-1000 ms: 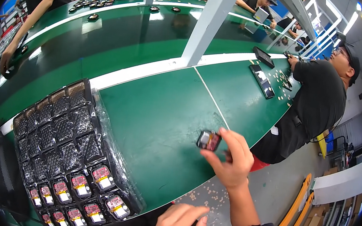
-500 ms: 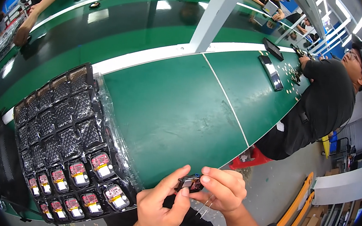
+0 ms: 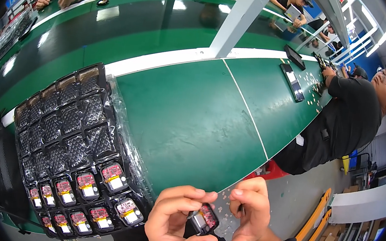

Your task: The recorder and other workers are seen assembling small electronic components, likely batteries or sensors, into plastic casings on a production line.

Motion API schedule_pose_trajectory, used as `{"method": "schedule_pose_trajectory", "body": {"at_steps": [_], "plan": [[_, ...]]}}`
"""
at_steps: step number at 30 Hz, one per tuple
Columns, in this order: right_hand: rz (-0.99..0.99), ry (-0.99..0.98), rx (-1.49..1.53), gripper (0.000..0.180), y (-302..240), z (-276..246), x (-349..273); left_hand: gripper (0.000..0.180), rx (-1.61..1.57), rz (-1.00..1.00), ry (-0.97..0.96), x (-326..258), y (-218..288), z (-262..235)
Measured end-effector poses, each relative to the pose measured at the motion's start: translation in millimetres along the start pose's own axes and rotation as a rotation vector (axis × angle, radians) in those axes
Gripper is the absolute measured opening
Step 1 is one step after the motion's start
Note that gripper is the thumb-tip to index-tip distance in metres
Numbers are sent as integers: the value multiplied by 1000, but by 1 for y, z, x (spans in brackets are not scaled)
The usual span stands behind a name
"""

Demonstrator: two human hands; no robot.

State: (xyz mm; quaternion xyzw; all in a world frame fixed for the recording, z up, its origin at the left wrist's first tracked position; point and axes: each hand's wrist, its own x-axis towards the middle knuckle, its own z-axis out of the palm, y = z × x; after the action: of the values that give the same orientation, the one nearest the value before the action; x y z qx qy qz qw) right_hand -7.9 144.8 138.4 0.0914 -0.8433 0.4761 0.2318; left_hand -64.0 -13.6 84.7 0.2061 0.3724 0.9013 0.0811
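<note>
Below the table edge, left hand (image 3: 174, 222) now alone pinching small module (image 3: 203, 217), right hand (image 3: 249, 216) let go, fingers seemingly empty.

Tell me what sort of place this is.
Most likely an electronics assembly line. A long green workbench seats several workers, a black compartment tray holds rows of small red-and-white modules, and the left hand pinches one such module beside the right hand.
</note>
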Motion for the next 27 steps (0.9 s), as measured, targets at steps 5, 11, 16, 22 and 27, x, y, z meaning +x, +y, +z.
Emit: {"method": "schedule_pose_trajectory", "body": {"at_steps": [5, 11, 16, 22, 27], "plan": [[11, -162, -294, 50, -21, -6, 8, 66, 22, 17, 39, -9, 1, -3], [-92, -57, -371, 48, -17, -7, 7, 70, 39, 26, 30, -12, 5, -1], [-246, 30, -466, 40, -15, -6, 8, 73, 43, -18, 58, -16, 7, -1], [-289, 74, -494, 33, -13, -2, 7, 73, 50, -59, 54, -18, 11, 1], [-203, 30, -416, 30, -17, -5, 11, 72, 35, 20, 62, -14, 8, -1]]}}
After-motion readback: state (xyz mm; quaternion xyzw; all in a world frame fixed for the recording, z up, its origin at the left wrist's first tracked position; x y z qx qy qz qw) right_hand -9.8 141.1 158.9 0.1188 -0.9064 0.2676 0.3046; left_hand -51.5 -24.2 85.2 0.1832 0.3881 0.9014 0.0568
